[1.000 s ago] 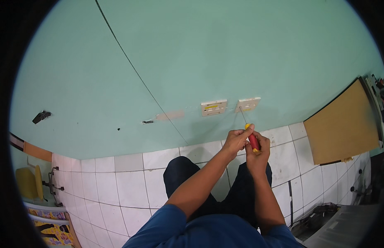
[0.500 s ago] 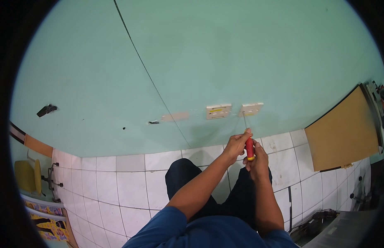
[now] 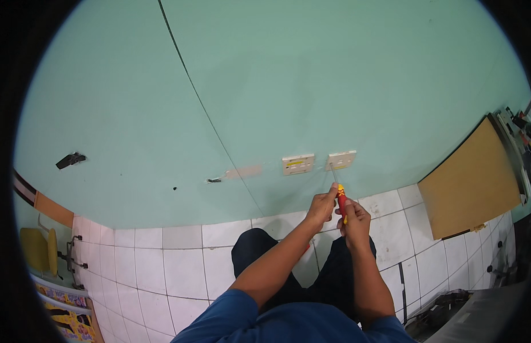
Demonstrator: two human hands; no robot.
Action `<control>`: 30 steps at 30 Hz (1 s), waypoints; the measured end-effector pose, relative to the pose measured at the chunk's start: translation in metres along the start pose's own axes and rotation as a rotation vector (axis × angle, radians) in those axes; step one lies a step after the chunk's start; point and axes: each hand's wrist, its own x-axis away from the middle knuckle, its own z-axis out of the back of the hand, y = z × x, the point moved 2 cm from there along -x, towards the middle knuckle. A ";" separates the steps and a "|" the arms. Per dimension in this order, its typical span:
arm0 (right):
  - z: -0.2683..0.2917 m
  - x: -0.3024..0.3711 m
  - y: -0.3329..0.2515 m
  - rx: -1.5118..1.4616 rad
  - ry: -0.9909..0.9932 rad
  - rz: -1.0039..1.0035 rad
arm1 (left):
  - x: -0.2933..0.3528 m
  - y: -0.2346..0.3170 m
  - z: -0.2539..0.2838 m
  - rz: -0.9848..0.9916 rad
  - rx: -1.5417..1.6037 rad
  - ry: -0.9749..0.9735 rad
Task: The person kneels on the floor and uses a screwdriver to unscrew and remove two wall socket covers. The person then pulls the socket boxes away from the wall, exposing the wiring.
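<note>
A screwdriver with a red and yellow handle (image 3: 342, 199) points up at the wall. Its thin shaft reaches the left part of a pale wall plate (image 3: 344, 160), the right one of two. My left hand (image 3: 321, 208) is closed at the front of the handle, thumb along the shaft. Around the rear of the handle, my right hand (image 3: 357, 220) is closed. Just to the left is a second wall plate (image 3: 298, 171) with a yellow strip across it. The exact spot where the tip meets the plate is too small to make out.
My knees face the green wall (image 3: 265, 91). A brown board (image 3: 474, 183) leans at the right. Dark wires poke from a wall hole (image 3: 214, 180), and a black piece (image 3: 71, 160) sticks out farther left. A yellow-green chair (image 3: 39, 251) stands at the far left.
The view has shifted slightly, so the wall plates sit a little lower. The right hand's fingers have changed position around the handle. The shaft stays at the right plate.
</note>
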 end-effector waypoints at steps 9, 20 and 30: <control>-0.004 -0.005 0.006 -0.179 0.106 0.060 | -0.010 0.000 0.002 -0.111 0.140 -0.061; 0.002 -0.010 0.001 -0.246 0.009 0.036 | -0.002 -0.001 -0.006 -0.034 0.109 -0.132; -0.004 0.000 -0.005 0.094 0.102 0.358 | -0.006 0.000 0.000 -0.039 -0.003 -0.103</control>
